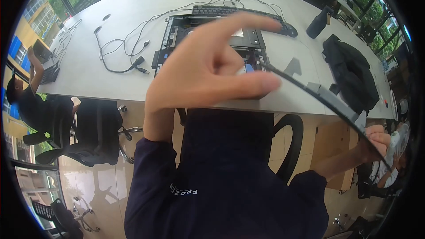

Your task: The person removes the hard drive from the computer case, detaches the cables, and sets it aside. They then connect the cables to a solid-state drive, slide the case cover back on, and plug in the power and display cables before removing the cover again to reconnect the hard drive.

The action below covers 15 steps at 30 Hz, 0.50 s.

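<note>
My left hand (pixel 195 71) is raised close to the camera, thumb and index finger spread apart with nothing between them. Behind it on the table lies an opened desktop computer case (pixel 256 40), its inner parts partly hidden by the hand. Off to the right, my right hand (pixel 378 138) grips a thin black panel with grey fittings, which looks like the computer case cover (pixel 325 101). That cover is seen nearly edge-on and slants from near the case down to the right, held in the air at the table's front edge.
Beyond the case are a black keyboard (pixel 212 10) and a mouse (pixel 290 29). Loose cables (pixel 126 67) lie to the left. A dark bottle (pixel 318 23) and black cloth (pixel 352 71) are at the right. A person (pixel 42 110) sits at the left end, beside chairs.
</note>
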Each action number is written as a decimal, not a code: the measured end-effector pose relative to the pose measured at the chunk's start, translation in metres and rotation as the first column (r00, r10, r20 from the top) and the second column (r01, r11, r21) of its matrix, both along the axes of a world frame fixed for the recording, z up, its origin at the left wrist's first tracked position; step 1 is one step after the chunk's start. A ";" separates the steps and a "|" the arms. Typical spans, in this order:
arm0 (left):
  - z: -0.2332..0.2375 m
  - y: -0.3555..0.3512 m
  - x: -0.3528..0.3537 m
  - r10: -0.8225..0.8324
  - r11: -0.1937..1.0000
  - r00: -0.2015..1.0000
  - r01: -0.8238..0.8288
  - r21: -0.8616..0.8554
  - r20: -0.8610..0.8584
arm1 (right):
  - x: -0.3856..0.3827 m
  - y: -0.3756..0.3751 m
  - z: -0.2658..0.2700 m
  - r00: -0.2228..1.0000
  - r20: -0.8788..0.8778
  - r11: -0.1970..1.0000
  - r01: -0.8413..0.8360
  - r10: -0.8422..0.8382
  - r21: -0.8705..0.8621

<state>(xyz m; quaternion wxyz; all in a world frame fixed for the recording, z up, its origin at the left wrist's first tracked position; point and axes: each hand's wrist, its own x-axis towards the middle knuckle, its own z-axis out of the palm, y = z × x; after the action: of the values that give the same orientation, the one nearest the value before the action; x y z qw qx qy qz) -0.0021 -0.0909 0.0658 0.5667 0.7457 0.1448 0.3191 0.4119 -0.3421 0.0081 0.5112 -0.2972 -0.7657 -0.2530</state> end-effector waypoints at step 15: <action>-0.055 0.034 0.010 0.452 0.806 0.805 -0.553 0.209 0.384 | -0.046 0.203 0.040 0.377 -0.910 0.896 -0.443 0.172 -0.014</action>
<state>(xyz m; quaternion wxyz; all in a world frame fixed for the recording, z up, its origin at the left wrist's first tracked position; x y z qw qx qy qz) 0.0083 -0.0567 0.0109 0.3510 0.6979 0.1948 0.5931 0.3658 -0.1393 0.0483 0.8308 -0.2987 -0.4473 0.1433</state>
